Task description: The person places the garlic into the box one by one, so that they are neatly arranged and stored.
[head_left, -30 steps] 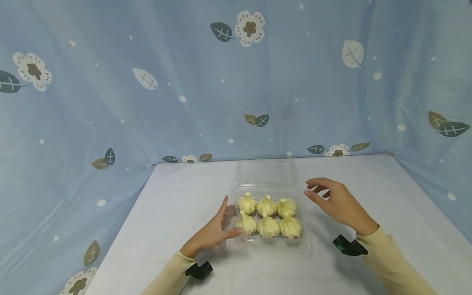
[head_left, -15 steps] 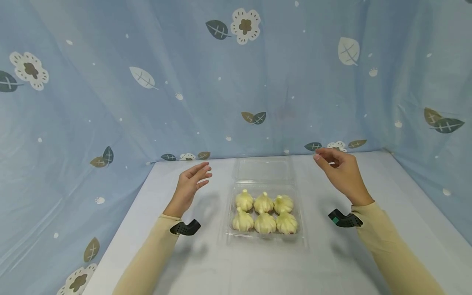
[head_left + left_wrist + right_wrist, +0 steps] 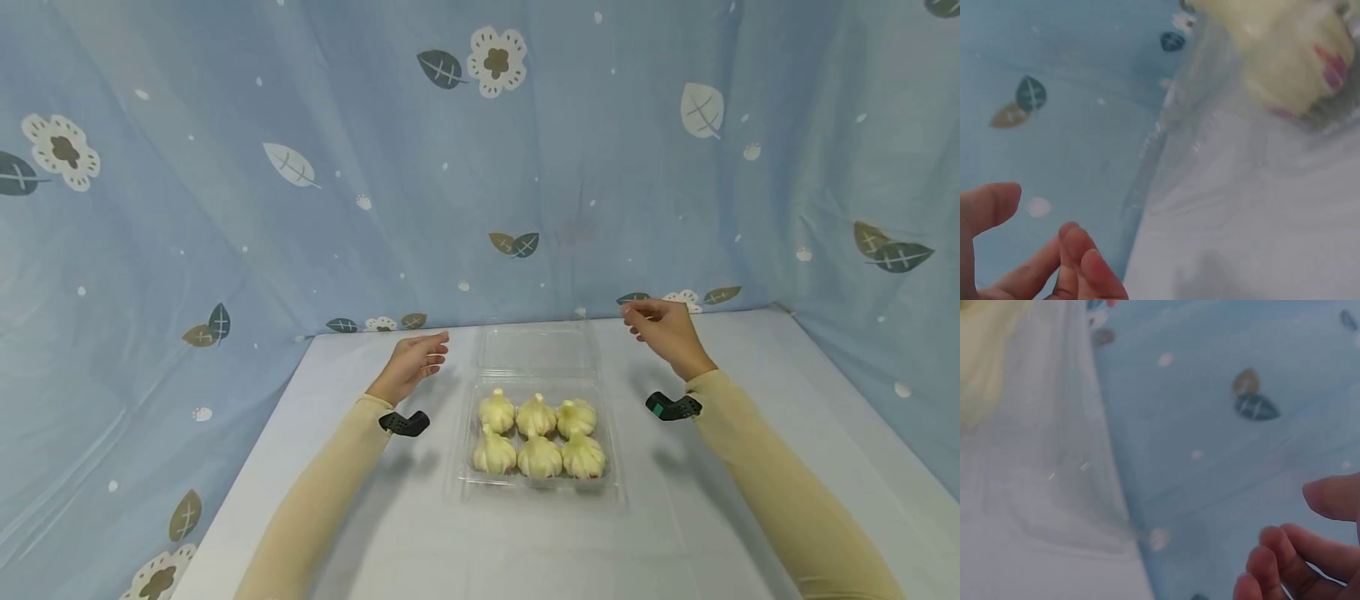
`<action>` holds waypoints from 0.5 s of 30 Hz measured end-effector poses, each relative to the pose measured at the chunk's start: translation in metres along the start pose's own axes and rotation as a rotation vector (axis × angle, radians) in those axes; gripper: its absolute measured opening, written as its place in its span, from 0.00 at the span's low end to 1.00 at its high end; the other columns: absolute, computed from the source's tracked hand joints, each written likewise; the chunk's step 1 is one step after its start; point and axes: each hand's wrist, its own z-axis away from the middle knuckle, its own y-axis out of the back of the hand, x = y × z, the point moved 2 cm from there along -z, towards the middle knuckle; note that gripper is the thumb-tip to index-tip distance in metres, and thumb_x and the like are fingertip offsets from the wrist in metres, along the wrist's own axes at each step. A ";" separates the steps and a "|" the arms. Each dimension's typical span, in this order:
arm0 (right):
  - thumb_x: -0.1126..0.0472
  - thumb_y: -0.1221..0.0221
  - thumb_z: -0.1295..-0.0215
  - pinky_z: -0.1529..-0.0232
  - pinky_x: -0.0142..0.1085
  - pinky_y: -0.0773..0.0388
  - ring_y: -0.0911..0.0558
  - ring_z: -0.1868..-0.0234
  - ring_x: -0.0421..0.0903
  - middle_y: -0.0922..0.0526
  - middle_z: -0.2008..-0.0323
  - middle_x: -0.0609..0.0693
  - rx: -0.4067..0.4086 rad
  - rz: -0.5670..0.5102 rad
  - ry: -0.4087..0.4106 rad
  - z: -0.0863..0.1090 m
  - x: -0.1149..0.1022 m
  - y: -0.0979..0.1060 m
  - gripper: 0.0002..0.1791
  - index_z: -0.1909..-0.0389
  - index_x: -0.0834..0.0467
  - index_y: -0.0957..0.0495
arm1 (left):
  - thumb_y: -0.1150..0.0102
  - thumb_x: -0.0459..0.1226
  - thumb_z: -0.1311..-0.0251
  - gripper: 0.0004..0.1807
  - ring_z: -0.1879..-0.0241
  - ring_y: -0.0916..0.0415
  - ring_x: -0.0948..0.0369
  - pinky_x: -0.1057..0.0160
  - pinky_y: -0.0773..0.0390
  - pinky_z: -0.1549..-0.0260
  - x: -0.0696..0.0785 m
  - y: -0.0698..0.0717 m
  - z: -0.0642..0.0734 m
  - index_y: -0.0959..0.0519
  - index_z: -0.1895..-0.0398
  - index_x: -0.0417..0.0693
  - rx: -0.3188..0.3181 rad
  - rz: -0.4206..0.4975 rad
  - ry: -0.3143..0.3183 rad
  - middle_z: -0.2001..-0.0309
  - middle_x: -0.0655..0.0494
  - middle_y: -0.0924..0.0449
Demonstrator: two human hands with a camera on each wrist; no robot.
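Note:
A clear plastic clamshell box (image 3: pixel 542 483) lies on the table with its lid (image 3: pixel 536 348) folded back, away from the person. Two rows of garlic bulbs (image 3: pixel 539 457) fill its base. To the left of the lid, my left hand (image 3: pixel 411 362) hovers with relaxed fingers and touches nothing. My right hand (image 3: pixel 667 333) hovers to the right of the lid, fingers loosely bent, holding nothing. In the left wrist view a garlic bulb (image 3: pixel 1297 69) shows through the clear plastic, apart from the fingers. The right wrist view also shows the fingertips (image 3: pixel 1263 562) away from the box.
A white cloth covers the table (image 3: pixel 540 558). Blue curtain (image 3: pixel 420 183) with leaf and flower prints hangs behind and at both sides. Each wrist wears a black camera mount, such as the right one (image 3: pixel 673 407).
My left hand has let go of the box's left side and moved up beside the lid. My right hand has risen away from the person, then shifted slightly left. The box stays put.

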 end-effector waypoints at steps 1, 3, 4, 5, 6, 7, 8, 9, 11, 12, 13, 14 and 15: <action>0.46 0.45 0.21 0.56 0.29 0.16 0.18 0.59 0.39 0.17 0.46 0.66 -0.018 0.014 -0.024 -0.003 0.005 -0.002 0.28 0.36 0.65 0.22 | 0.38 0.48 0.28 0.33 0.53 0.24 0.55 0.49 0.26 0.36 -0.002 -0.001 -0.003 0.28 0.30 0.34 0.000 -0.007 0.009 0.52 0.53 0.24; 0.46 0.45 0.21 0.51 0.37 0.14 0.17 0.55 0.47 0.18 0.45 0.67 -0.067 0.021 -0.069 -0.009 0.013 -0.006 0.29 0.35 0.66 0.23 | 0.39 0.48 0.27 0.33 0.52 0.25 0.54 0.50 0.25 0.39 -0.006 -0.002 -0.007 0.28 0.30 0.33 0.003 -0.016 0.019 0.52 0.52 0.24; 0.45 0.45 0.21 0.48 0.41 0.15 0.17 0.52 0.51 0.18 0.44 0.68 -0.092 0.022 -0.091 -0.011 0.017 -0.009 0.30 0.35 0.66 0.24 | 0.39 0.48 0.27 0.32 0.53 0.24 0.55 0.53 0.24 0.41 -0.007 -0.003 -0.009 0.27 0.30 0.34 0.005 -0.032 0.021 0.53 0.53 0.24; 0.44 0.46 0.21 0.46 0.45 0.15 0.17 0.50 0.55 0.19 0.43 0.68 -0.118 0.022 -0.112 -0.014 0.022 -0.011 0.31 0.34 0.67 0.24 | 0.40 0.48 0.27 0.32 0.53 0.24 0.55 0.55 0.23 0.44 -0.008 -0.004 -0.011 0.27 0.31 0.34 0.004 -0.041 0.020 0.53 0.53 0.23; 0.44 0.46 0.22 0.44 0.48 0.16 0.17 0.48 0.58 0.19 0.43 0.68 -0.141 0.023 -0.135 -0.016 0.026 -0.013 0.32 0.34 0.67 0.25 | 0.40 0.48 0.27 0.31 0.54 0.24 0.56 0.57 0.23 0.47 -0.009 -0.005 -0.013 0.26 0.31 0.34 -0.001 -0.054 0.020 0.54 0.54 0.23; 0.43 0.46 0.22 0.43 0.50 0.17 0.18 0.46 0.60 0.19 0.42 0.68 -0.167 0.021 -0.157 -0.017 0.030 -0.015 0.33 0.33 0.68 0.25 | 0.40 0.49 0.27 0.31 0.55 0.23 0.56 0.59 0.23 0.50 -0.009 -0.007 -0.014 0.26 0.31 0.34 -0.008 -0.066 0.020 0.55 0.54 0.22; 0.43 0.46 0.22 0.42 0.50 0.17 0.18 0.45 0.61 0.19 0.43 0.68 -0.188 0.015 -0.178 -0.019 0.035 -0.017 0.34 0.33 0.68 0.26 | 0.40 0.48 0.27 0.31 0.56 0.23 0.58 0.62 0.23 0.53 -0.010 -0.009 -0.016 0.25 0.32 0.34 -0.014 -0.071 0.019 0.56 0.55 0.22; 0.42 0.45 0.22 0.43 0.49 0.16 0.18 0.45 0.60 0.19 0.43 0.67 -0.206 0.017 -0.196 -0.021 0.039 -0.018 0.34 0.34 0.68 0.25 | 0.40 0.48 0.27 0.30 0.59 0.23 0.59 0.63 0.23 0.56 -0.011 -0.010 -0.018 0.24 0.33 0.34 -0.021 -0.076 0.020 0.58 0.55 0.21; 0.42 0.45 0.22 0.45 0.45 0.15 0.17 0.47 0.57 0.17 0.45 0.64 -0.243 0.019 -0.227 -0.024 0.047 -0.023 0.34 0.34 0.69 0.25 | 0.39 0.48 0.27 0.29 0.64 0.24 0.62 0.66 0.23 0.60 -0.012 -0.014 -0.021 0.23 0.35 0.33 -0.033 -0.088 0.024 0.60 0.56 0.20; 0.43 0.44 0.23 0.47 0.43 0.15 0.16 0.49 0.54 0.15 0.47 0.62 -0.257 0.015 -0.246 -0.025 0.050 -0.025 0.33 0.35 0.69 0.24 | 0.39 0.47 0.27 0.29 0.66 0.24 0.64 0.67 0.24 0.62 -0.013 -0.016 -0.022 0.23 0.35 0.33 -0.041 -0.091 0.027 0.61 0.56 0.20; 0.44 0.44 0.23 0.49 0.40 0.15 0.16 0.52 0.51 0.14 0.50 0.60 -0.269 0.005 -0.263 -0.027 0.054 -0.027 0.32 0.36 0.69 0.23 | 0.39 0.47 0.27 0.28 0.68 0.25 0.65 0.67 0.24 0.63 -0.014 -0.017 -0.024 0.22 0.36 0.32 -0.047 -0.095 0.030 0.62 0.57 0.20; 0.45 0.43 0.23 0.52 0.38 0.15 0.16 0.54 0.49 0.13 0.51 0.58 -0.282 -0.006 -0.278 -0.028 0.057 -0.029 0.31 0.37 0.68 0.23 | 0.39 0.47 0.27 0.28 0.69 0.26 0.66 0.68 0.25 0.64 -0.015 -0.019 -0.025 0.22 0.37 0.32 -0.056 -0.100 0.034 0.64 0.57 0.20; 0.46 0.43 0.23 0.53 0.36 0.15 0.16 0.56 0.47 0.13 0.53 0.56 -0.294 -0.016 -0.290 -0.029 0.059 -0.032 0.30 0.37 0.68 0.22 | 0.39 0.47 0.27 0.28 0.71 0.26 0.66 0.68 0.25 0.65 -0.016 -0.021 -0.026 0.22 0.37 0.31 -0.068 -0.107 0.035 0.65 0.58 0.20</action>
